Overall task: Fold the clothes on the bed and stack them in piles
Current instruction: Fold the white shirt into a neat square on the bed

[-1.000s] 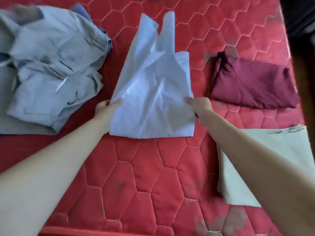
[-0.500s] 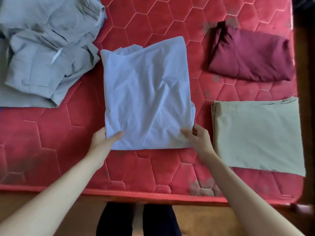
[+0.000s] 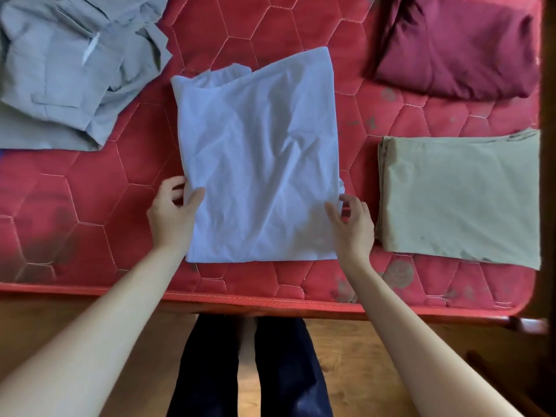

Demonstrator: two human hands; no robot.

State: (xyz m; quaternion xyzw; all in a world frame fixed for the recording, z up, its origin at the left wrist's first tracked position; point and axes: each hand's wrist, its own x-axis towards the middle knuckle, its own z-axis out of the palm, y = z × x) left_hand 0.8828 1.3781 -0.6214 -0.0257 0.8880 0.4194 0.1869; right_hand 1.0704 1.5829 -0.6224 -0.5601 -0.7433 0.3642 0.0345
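A pale white-blue garment [image 3: 258, 158] lies folded in a creased rectangle in the middle of the red quilted mattress [image 3: 90, 191], its near edge close to the mattress front. My left hand [image 3: 171, 218] grips its left edge low down, thumb on top and fingers curled round the side. At the right edge, my right hand [image 3: 352, 230] pinches the cloth between thumb and fingertips. A bunched bit of fabric sticks out at the garment's far left corner.
A loose heap of grey clothes [image 3: 69, 64] lies at the far left. A folded maroon garment [image 3: 457, 46] sits at the far right, a folded beige one [image 3: 460, 194] nearer on the right. My dark-trousered legs [image 3: 252, 365] stand at the mattress front edge on a wooden floor.
The garment went from partly raised and spread to lying flat as a folded rectangle. Both hands slid from its near corners to its side edges.
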